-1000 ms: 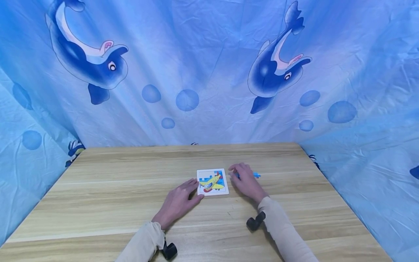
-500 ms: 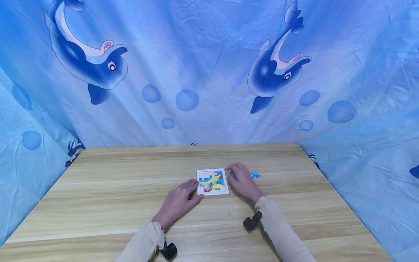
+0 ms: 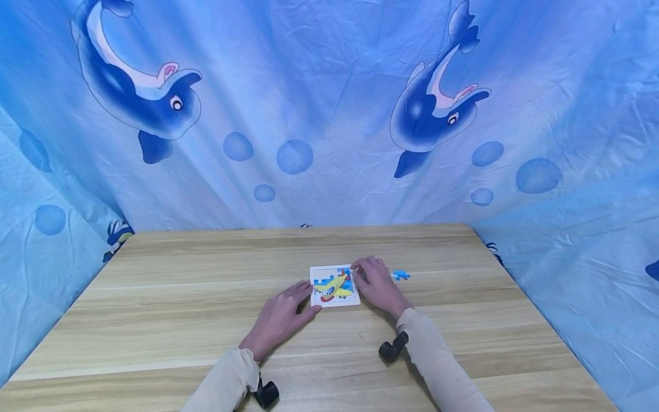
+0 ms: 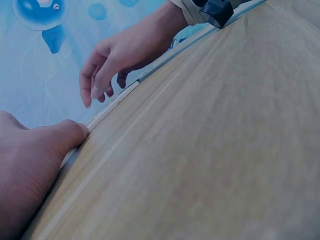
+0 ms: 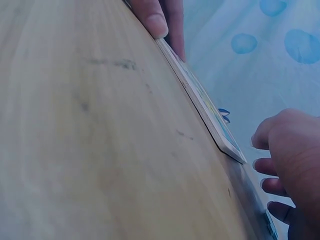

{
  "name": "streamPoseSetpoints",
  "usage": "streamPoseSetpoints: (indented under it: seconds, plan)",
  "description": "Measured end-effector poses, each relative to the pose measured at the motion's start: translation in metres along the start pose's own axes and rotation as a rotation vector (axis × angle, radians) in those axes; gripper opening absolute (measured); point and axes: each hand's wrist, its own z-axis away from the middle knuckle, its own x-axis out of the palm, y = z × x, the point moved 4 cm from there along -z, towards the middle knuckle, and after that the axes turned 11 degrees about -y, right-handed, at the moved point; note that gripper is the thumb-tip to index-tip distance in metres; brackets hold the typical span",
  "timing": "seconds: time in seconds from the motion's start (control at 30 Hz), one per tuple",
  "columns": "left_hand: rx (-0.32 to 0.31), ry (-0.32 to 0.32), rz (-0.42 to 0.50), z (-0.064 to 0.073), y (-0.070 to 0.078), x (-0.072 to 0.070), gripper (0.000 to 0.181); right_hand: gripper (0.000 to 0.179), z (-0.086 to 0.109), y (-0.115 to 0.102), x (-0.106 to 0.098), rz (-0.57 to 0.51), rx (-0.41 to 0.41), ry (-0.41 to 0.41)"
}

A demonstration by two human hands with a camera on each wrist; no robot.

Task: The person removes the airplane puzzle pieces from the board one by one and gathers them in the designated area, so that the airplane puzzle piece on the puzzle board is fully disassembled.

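Observation:
A small square jigsaw puzzle in a white frame [image 3: 329,268] lies on the table, showing a yellow airplane with red tips on blue; pale bare areas show along its top. My left hand [image 3: 282,316] holds its left side, fingers at the edge and thumb at the near corner. In the right wrist view, that thumb [image 5: 157,25] presses against the frame's end. My right hand [image 3: 380,286] hovers at the upper right corner, fingers bent downward. Whether a small piece sits between its fingertips I cannot tell. Loose blue puzzle pieces [image 3: 401,275] lie just right of it.
The wooden table [image 3: 206,286] spreads out around both hands, its far edge against a blue curtain [image 3: 329,114] printed with dolphins and bubbles. Black wrist cameras [image 3: 267,395] sit at both sleeve cuffs.
My right hand has moved left from over the blue pieces to the puzzle's upper right corner, uncovering the pieces. A blue patch seen at its fingers earlier no longer shows. The left hand stays put.

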Motion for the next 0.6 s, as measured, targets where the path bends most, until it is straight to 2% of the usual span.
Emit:
streamPoseSetpoints:
  seconds: [0.6]
  plan:
    - [0.001,0.001,0.002,0.0001,0.0011,-0.0002,0.057,0.016,-0.006,-0.005,0.0051,0.018,0.046,-0.009]
